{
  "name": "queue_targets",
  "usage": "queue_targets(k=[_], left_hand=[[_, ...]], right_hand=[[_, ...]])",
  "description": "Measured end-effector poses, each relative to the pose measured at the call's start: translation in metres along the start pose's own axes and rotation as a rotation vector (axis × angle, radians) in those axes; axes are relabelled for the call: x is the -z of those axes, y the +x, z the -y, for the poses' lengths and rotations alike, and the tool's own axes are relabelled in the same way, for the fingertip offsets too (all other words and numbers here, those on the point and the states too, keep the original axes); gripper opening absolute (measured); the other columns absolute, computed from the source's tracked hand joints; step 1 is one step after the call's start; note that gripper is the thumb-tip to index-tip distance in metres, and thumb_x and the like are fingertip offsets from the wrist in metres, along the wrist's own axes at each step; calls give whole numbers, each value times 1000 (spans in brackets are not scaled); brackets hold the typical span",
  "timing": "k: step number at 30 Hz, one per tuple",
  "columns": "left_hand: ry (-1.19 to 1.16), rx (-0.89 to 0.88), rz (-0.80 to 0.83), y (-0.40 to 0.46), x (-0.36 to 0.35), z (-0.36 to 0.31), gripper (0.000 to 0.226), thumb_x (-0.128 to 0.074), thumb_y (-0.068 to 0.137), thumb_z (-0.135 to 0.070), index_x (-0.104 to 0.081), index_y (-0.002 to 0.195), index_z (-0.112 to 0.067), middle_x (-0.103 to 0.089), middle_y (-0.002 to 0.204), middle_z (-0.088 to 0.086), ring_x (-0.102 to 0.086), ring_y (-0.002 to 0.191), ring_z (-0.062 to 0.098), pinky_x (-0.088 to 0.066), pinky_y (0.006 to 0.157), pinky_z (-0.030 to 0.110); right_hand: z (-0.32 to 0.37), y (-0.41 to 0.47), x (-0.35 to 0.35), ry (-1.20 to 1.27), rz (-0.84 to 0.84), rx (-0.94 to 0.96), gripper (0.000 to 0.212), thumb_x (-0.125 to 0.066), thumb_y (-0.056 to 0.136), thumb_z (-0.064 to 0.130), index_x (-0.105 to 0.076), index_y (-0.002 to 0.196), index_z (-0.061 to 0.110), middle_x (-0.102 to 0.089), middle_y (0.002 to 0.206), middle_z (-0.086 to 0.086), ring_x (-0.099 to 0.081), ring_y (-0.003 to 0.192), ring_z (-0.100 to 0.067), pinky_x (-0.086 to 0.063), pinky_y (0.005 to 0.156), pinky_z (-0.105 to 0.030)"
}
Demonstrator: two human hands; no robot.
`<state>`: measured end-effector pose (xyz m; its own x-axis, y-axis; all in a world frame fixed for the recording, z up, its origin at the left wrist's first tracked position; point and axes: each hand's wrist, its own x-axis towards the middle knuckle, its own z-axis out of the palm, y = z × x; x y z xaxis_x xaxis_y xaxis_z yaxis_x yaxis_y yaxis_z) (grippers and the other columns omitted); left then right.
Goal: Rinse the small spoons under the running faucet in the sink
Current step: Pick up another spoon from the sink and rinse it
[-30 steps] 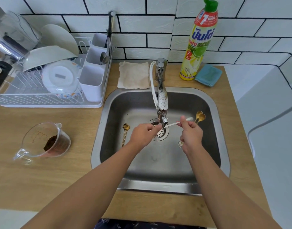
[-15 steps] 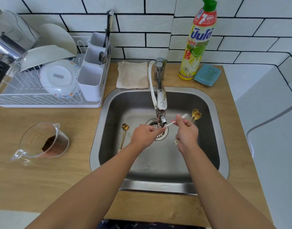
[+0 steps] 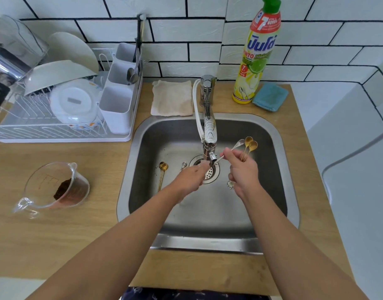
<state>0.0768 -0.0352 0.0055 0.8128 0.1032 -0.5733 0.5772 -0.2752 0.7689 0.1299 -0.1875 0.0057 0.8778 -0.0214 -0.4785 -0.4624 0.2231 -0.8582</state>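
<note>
- Standing over a stainless steel sink basin (image 3: 279,169) set into a light wooden surface (image 3: 78,234), a person reaches both bare forearms in toward the chrome faucet (image 3: 209,118).
- Right hand (image 3: 242,172): grip closed on a bunch of small spoons; one silver spoon (image 3: 238,145) and two gold spoons (image 3: 250,145) stick out beyond the fingers with bowls pointing away, and a white flower-shaped handle end (image 3: 231,184) hangs below the palm.
- The silver spoon's handle runs back toward the faucet nozzle, touching or just beside it; I cannot tell which.
- Left hand (image 3: 191,177): fingers curled together just under the nozzle, over the round drain strainer (image 3: 210,172); whether they pinch the spoon handle cannot be told.
- Water stream: not clearly visible.
- One gold spoon (image 3: 162,172) lies on the sink floor left of the drain; a small silver piece (image 3: 183,165) lies between it and the drain.
- Clear glass measuring cup (image 3: 54,187) with brown residue, tilted, on the surface left of the sink.
- White wire dish rack (image 3: 56,118) with plates, bowl and cutlery holder, at the back left.
- Beige cloth (image 3: 172,98) behind the sink, left of the faucet.
- Yellow dish soap bottle (image 3: 255,57) with green cap, upright, right of the faucet; blue sponge (image 3: 269,97) just beside it.
</note>
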Motion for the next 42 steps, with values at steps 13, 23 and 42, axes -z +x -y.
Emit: queue_targets(k=[13,23,42], left_hand=[[-68,12,105,-23,10,1,32,-37,107,-36,-52,88,-15,-40,62,-5,-29,44,7,-26,43,23],[126,-42,-19,-40,17,15,32,-37,105,-37,-54,84,-19,-50,67,-2,-40,57,14,-32,49,27],[140,21,-103,-37,21,15,35,-40,91,-43,-52,64,-25,-52,60,-6,-43,60,16,-33,57,32]], right_hand=[[-30,-25,-12,-172,203,-82,15,-81,87,14,-69,79,18,-57,51,13,-40,35,1,-31,36,-12],[-35,-35,-22,-308,235,-78,29,-82,88,29,-68,64,22,-55,46,15,-40,33,1,-30,35,-11],[-27,-23,-18,-338,152,-139,29,-82,88,34,-67,72,14,-61,52,6,-24,34,-5,-20,35,-19]])
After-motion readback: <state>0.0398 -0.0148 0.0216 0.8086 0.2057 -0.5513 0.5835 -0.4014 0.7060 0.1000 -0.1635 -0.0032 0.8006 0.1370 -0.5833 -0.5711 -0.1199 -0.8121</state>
